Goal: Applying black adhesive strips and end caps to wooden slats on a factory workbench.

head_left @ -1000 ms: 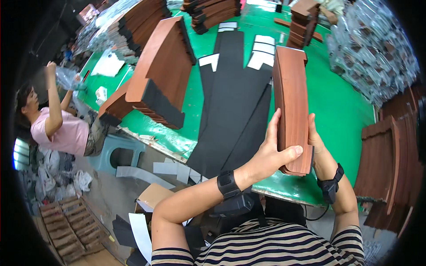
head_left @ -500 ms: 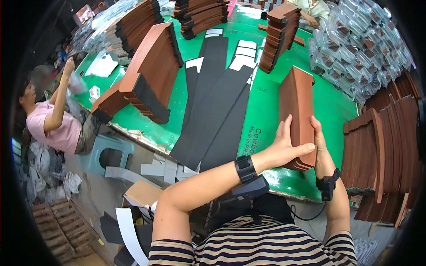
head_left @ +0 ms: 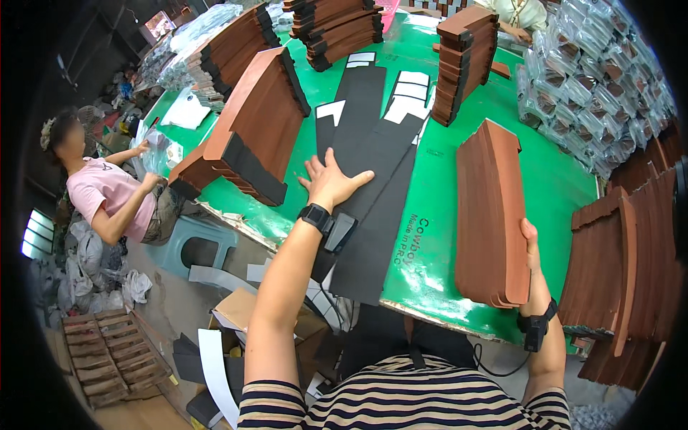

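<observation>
My left hand (head_left: 331,183) is open, fingers spread, over the long black strips (head_left: 365,236) that lie overlapped across the green table. Several strips have white patches at their far ends. My right hand (head_left: 533,261) is against the right side of a stack of curved reddish-brown strips (head_left: 491,215), near its close end. Part of that hand is hidden behind the stack. The stack stands on edge close to the table's front.
More brown stacks with black ends (head_left: 261,122) stand at the left and back. Clear-wrapped pieces (head_left: 588,86) are piled at the right rear, with brown panels (head_left: 598,265) below. A person in pink (head_left: 115,190) is at the left by a blue stool (head_left: 193,244).
My left hand has left the brown stack and moved left over the black strips, its fingers spreading. The stack shows more of its left side. The person at left has lowered their raised arm.
</observation>
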Available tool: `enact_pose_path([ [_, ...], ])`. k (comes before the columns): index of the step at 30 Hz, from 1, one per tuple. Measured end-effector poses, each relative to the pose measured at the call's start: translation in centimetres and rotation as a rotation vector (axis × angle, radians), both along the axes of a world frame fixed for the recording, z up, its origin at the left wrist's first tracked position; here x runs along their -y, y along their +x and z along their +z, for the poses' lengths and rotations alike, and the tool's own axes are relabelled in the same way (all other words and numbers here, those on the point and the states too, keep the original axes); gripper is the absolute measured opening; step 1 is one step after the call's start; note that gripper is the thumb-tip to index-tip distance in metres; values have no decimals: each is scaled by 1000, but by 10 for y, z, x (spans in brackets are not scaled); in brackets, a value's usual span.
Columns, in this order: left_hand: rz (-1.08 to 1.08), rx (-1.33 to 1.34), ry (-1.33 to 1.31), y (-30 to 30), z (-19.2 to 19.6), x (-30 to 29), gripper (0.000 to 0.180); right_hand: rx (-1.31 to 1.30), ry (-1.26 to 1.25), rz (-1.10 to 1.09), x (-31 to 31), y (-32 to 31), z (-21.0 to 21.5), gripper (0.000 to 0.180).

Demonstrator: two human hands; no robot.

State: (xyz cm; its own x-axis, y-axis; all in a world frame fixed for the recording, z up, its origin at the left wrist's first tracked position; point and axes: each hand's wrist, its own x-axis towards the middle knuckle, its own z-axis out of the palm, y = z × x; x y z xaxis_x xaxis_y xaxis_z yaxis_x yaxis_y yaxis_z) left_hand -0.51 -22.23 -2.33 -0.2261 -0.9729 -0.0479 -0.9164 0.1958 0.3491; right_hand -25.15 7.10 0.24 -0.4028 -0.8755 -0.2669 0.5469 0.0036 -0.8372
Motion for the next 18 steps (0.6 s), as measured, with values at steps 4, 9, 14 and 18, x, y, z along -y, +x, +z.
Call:
enact_pose_path([
  [4, -54, -139, 23, -7, 7, -10, 116, 68, -43, 51, 3, 5, 8, 72],
  [9, -59, -335, 9, -18, 20, -42, 111, 101, -72, 93, 10, 14, 10, 71],
  [14, -53, -709, 344, -1, 10, -39, 123, 78, -88, 155, -1, 17, 10, 73],
  [18, -149, -700, 336, -1, 14, -75, 120, 23, -129, 135, -14, 17, 22, 75],
])
